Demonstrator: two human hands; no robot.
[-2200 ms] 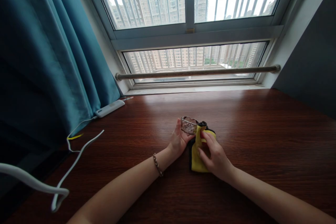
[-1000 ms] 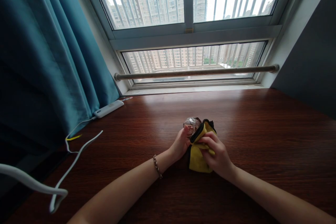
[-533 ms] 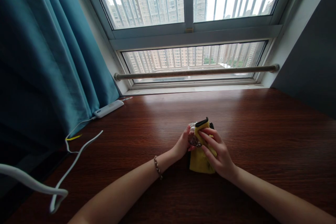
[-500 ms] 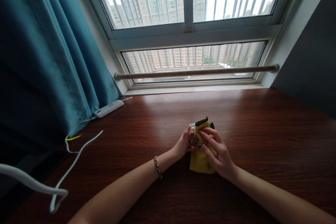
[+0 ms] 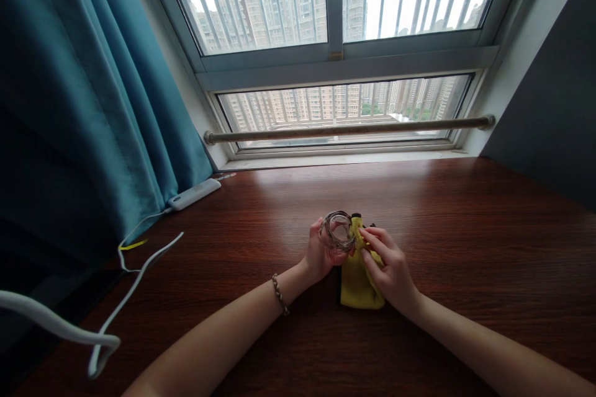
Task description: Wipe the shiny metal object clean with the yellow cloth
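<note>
Item: glass ashtray [image 5: 337, 232], small, clear, tilted on edge with its opening toward the camera, held above the dark wooden desk [image 5: 465, 229]. Left hand [image 5: 319, 253]: directly left of the ashtray, fingers curled around its rim, grasping it; beaded bracelet [image 5: 280, 293] on that wrist. Right hand [image 5: 388, 267]: directly right of the ashtray, fingers clenched on a yellow cloth [image 5: 357, 273] pressed against the ashtray's right side, the cloth's lower end lying on the desk. Far left of the ashtray: white power strip [image 5: 194, 193], white cable [image 5: 135, 273], teal curtain [image 5: 84, 105]. Beyond the ashtray: barred window [image 5: 335, 6], metal rail [image 5: 349, 128].
</note>
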